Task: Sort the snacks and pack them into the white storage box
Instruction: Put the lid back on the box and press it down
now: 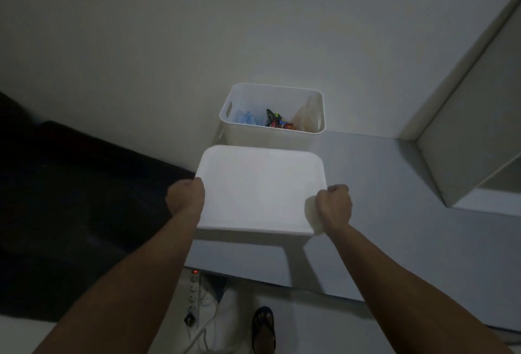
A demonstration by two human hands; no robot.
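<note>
Both hands clamp the flat white plastic lid (260, 193) with rounded corners, holding it level in the air over the pale grey counter (394, 198): the left hand (186, 200) curls its fingers round the lid's left edge, and the right hand (334, 205) is closed in a fist on the right edge, near the closest corner. To the left of the grip lies a large dark, matt shape, too dim to name. Between the two hands the lid's top looks smooth and slightly glossy, with a thin rim turned down along the near side and a shadow thrown on the counter beneath it. Just beyond the grip, against the wall, stands the white storage box (272, 135), a rigid plastic tub with rounded corners, slot handles in its end walls and an open top. Inside it, from left to right, sit pale blue crinkled snack packets (248, 118), dark and red glossy wrappers (277, 121) and a clear, limp plastic bag (306, 119). No loose snacks show on the counter, so sorting and packing look finished; what seems left is carrying the lid forward and seating it on the box rim.
</note>
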